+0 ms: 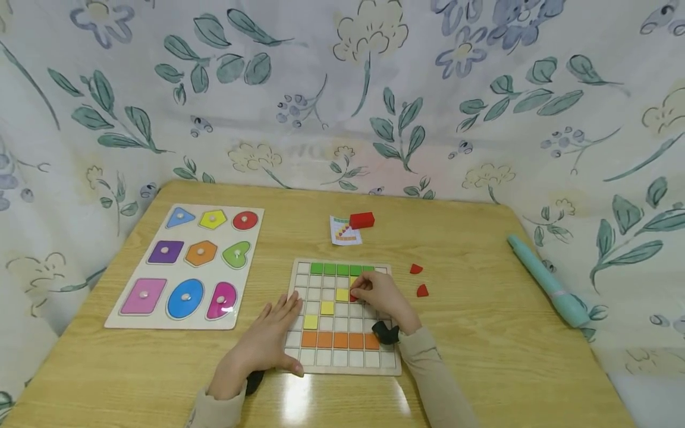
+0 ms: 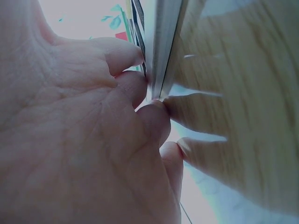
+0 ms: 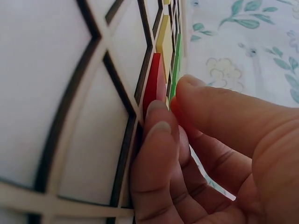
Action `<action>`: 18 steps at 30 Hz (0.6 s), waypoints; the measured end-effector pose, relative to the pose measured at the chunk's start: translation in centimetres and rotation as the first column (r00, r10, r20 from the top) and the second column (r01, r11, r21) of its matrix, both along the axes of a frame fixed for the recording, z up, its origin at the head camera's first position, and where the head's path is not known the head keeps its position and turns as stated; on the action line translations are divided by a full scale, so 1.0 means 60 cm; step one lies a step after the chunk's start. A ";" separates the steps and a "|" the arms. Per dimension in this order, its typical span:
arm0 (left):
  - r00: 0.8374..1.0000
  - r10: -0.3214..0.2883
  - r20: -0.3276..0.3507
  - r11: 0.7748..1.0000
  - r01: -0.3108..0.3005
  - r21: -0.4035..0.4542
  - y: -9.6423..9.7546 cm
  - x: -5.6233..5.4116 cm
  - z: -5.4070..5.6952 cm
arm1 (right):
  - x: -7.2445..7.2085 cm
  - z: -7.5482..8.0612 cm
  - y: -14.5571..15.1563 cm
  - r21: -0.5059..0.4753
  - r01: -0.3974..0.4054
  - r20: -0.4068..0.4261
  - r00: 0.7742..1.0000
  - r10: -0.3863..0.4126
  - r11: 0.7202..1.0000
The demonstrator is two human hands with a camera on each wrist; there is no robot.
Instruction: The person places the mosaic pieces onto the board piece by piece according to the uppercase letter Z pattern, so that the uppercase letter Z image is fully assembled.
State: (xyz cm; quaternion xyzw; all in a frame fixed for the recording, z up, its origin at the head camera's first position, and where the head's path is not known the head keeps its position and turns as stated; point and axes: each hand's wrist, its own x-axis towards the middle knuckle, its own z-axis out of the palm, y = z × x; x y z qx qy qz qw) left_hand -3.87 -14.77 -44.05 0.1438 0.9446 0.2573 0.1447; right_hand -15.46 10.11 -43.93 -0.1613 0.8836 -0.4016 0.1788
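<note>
A wooden grid board (image 1: 396, 351) lies flat on the table, with green squares (image 1: 330, 269) in a far row, yellow squares (image 1: 327, 308) on a diagonal and orange squares (image 1: 340, 340) in a near row. My left hand (image 1: 270, 336) rests along the board's left edge, fingers extended; in the left wrist view the fingertips (image 2: 156, 116) touch its side. Over the upper right cells, my right hand (image 1: 382, 294) pinches a small red piece (image 3: 153, 84) low at the grid, beside a yellow square. Its full outline is hidden by the fingers.
Two red quarter-round pieces (image 1: 422, 290) lie right of the board. Behind it are a pattern card (image 1: 342, 235) and a red block (image 1: 362, 220). A shape puzzle with knobs (image 1: 173, 267) lies to the left, and a teal tapered object (image 1: 548, 282) on the right edge.
</note>
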 end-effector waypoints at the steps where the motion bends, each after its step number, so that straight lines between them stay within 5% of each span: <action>1: 1.000 0.000 -0.001 1.000 0.000 0.000 0.000 0.000 0.000 | 0.000 -0.001 0.000 0.001 0.000 -0.002 1.000 0.000 1.000; 10: 1.000 -0.003 -0.008 1.000 0.003 -0.010 0.001 0.002 -0.009 | -0.015 -0.008 0.029 -0.081 0.005 -0.002 1.000 -0.005 0.997; 14: 1.000 -0.009 -0.013 1.000 0.009 -0.005 0.001 0.001 -0.010 | -0.034 -0.002 0.070 -0.113 0.173 -0.024 0.984 -0.177 0.978; 18: 1.000 -0.020 -0.021 1.000 0.020 -0.009 -0.001 -0.002 -0.010 | -0.050 -0.001 0.126 -0.113 0.347 -0.047 0.934 -0.354 0.931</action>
